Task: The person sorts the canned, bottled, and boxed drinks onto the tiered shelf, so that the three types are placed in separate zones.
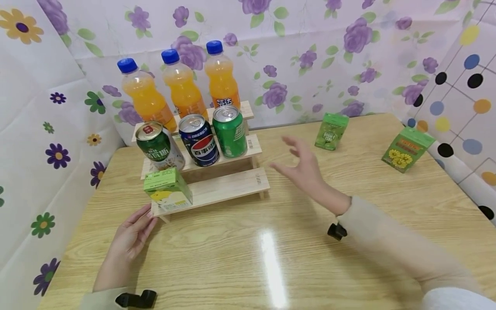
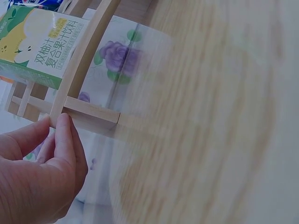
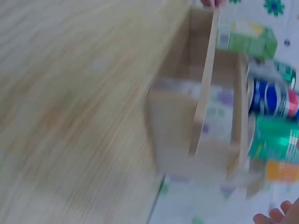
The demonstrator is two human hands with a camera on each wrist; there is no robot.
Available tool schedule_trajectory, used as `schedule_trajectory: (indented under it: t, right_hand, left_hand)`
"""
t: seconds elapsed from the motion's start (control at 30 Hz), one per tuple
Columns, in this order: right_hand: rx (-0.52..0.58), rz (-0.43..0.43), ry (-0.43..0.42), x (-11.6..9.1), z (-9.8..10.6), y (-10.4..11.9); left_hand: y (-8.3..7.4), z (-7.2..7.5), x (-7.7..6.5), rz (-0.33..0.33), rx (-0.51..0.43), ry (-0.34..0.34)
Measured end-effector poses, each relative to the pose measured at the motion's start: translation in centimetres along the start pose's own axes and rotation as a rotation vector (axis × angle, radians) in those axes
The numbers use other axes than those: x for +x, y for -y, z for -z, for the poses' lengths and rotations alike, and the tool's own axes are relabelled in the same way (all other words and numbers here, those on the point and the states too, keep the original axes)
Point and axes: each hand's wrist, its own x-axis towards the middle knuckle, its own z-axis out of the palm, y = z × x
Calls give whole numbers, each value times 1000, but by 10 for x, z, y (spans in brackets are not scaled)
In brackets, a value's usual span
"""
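At the left of the table stands a three-step wooden display rack [image 1: 228, 188]. My left hand [image 1: 131, 236] pinches the left end of its lowest step between thumb and fingers, plain in the left wrist view. Just above that hand sits a green-and-white juice carton [image 1: 168, 191] on the lowest step. My right hand [image 1: 306, 170] is in the air right of the rack, fingers and thumb spread, holding nothing. On the middle step are a dark green can [image 1: 159, 146], a blue Pepsi can [image 1: 199, 140] and a green can [image 1: 230, 131].
Three orange soda bottles [image 1: 222, 79] with blue caps line the top step. Farther right on the wooden table [image 1: 217, 267] stand a small green box [image 1: 331, 131] and a green box with yellow flowers [image 1: 407, 149]. Flowered cloth [image 1: 279, 64] hangs behind. The right wrist view is blurred.
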Motion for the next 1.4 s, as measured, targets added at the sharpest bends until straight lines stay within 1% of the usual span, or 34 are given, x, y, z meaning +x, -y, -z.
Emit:
schedule_trajectory:
  t: [0.2,0.37,0.5,0.6,0.73,0.9,1.0,1.13,1.23,1.4]
  right_hand:
    - [-43,-77,-168,11,31,-31]
    - [-59,-159,-295,21,53,-60]
    - [-65,-224,-359,24,67,-83]
    - [-72,-248,-395,26,74,-100]
    - [-79,-282,-408,29,81,-121]
    - [-54,-346,-389,32,87,-136]
    - [-25,-393,-362,35,90,-140]
    - [11,-452,-307,36,93,-145]
    - [18,-472,-275,37,94,-148]
    - [23,-493,-251,39,95,-150]
  left_hand:
    - [-2,-2,0,24,6,-44]
    - [-3,-1,-1,23,-11,-43]
    - [-2,0,0,20,-17,-33]
    - [-2,0,1,26,-6,-42]
    - [-3,-1,1,22,6,-51]
    - [-2,-1,2,7,21,-51]
    - [-1,-1,1,8,23,-59]
    - [-1,-2,1,9,27,-73]
    - [-1,-3,0,8,36,-75]
    - [-2,-4,-2,18,43,-88]
